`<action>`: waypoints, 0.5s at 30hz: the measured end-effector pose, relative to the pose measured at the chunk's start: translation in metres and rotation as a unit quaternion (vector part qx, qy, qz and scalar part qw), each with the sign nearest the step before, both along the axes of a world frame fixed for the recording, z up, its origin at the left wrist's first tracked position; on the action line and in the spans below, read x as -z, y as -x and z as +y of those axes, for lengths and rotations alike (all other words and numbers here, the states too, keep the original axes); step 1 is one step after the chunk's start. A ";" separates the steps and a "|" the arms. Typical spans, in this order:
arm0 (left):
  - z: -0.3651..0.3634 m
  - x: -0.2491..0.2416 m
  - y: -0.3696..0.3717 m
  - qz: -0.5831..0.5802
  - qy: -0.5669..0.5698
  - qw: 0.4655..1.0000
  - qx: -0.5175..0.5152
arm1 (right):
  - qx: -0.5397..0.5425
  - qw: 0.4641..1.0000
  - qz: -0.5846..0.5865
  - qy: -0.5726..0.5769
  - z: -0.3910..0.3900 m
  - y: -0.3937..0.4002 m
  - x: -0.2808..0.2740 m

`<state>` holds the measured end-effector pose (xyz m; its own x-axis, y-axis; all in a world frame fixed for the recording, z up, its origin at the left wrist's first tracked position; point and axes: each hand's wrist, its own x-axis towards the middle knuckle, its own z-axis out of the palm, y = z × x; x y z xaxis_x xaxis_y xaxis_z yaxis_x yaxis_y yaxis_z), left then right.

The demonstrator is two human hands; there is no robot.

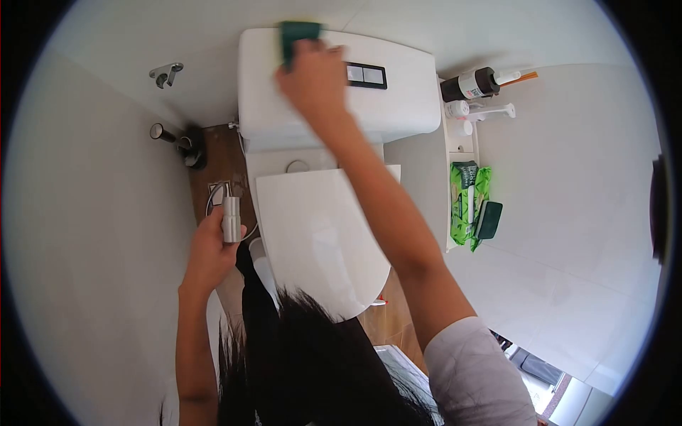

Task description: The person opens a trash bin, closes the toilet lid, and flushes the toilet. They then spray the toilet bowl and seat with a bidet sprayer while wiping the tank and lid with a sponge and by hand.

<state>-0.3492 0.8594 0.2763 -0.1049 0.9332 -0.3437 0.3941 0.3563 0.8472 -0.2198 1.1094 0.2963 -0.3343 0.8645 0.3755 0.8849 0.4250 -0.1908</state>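
My right hand (316, 78) grips a dark green scouring sponge (299, 33) against the top of the white toilet tank (405, 106), near its back edge. Just right of that hand is the black-framed flush button (366, 75). Below the tank, the toilet lid (312, 241) is down, and my right forearm crosses over it. My left hand (207, 252) is closed around a silver bidet sprayer (231, 219), left of the lid. A thin hose curves down beside the sprayer. The fingertips of my right hand are partly blurred.
A wall holder (166, 73) and a toilet brush in a dark stand (190, 148) are on the left. On the right, a narrow shelf (462, 143) bears a dark bottle (470, 85), a green wipes pack (465, 206) and a dark green box-like item (489, 220). Black hair hangs in the foreground.
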 end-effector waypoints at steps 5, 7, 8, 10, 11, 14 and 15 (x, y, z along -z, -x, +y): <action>-0.007 0.004 -0.004 0.006 -0.015 1.000 0.011 | -0.175 0.983 0.045 0.007 -0.083 -0.020 0.007; -0.010 0.004 -0.007 -0.005 -0.017 1.000 0.004 | -0.180 0.983 0.009 0.020 -0.084 -0.083 0.017; -0.013 0.005 -0.007 -0.012 0.005 1.000 0.002 | -0.139 0.990 0.004 0.024 -0.082 -0.125 0.020; -0.015 0.007 -0.007 -0.019 0.024 1.000 -0.003 | -0.004 1.000 0.019 0.001 -0.070 -0.211 0.021; -0.017 0.009 -0.009 0.001 0.015 1.000 0.012 | 0.073 0.995 0.061 0.024 -0.061 -0.240 0.009; -0.013 0.000 -0.020 0.002 0.025 0.999 0.030 | 0.084 0.994 0.029 -0.065 -0.008 -0.269 -0.005; -0.010 -0.004 -0.025 -0.013 0.041 0.999 0.028 | 0.072 0.995 0.055 -0.049 0.011 -0.259 -0.011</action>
